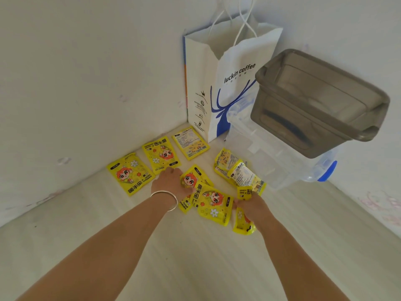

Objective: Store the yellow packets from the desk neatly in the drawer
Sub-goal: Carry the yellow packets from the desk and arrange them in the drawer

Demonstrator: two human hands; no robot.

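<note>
Several yellow hand-warmer packets lie scattered on the pale desk (195, 257) near the wall corner. Three lie flat in a row by the wall, among them one at far left (129, 173) and one face down (191, 142). My left hand (170, 181), with a silver bracelet on the wrist, rests on a packet (192, 178) in the middle pile, fingers closed over its edge. My right hand (249, 206) grips the edge of another packet (243, 222) at the right of the pile. More packets are heaped further right (238, 170). No drawer is in view.
A white Luckin Coffee paper bag (217, 83) stands in the corner. To its right sits a clear plastic box with a blue latch (282, 153), and a grey translucent bin (314, 105) is stacked on top of it. Walls close in on the left and right.
</note>
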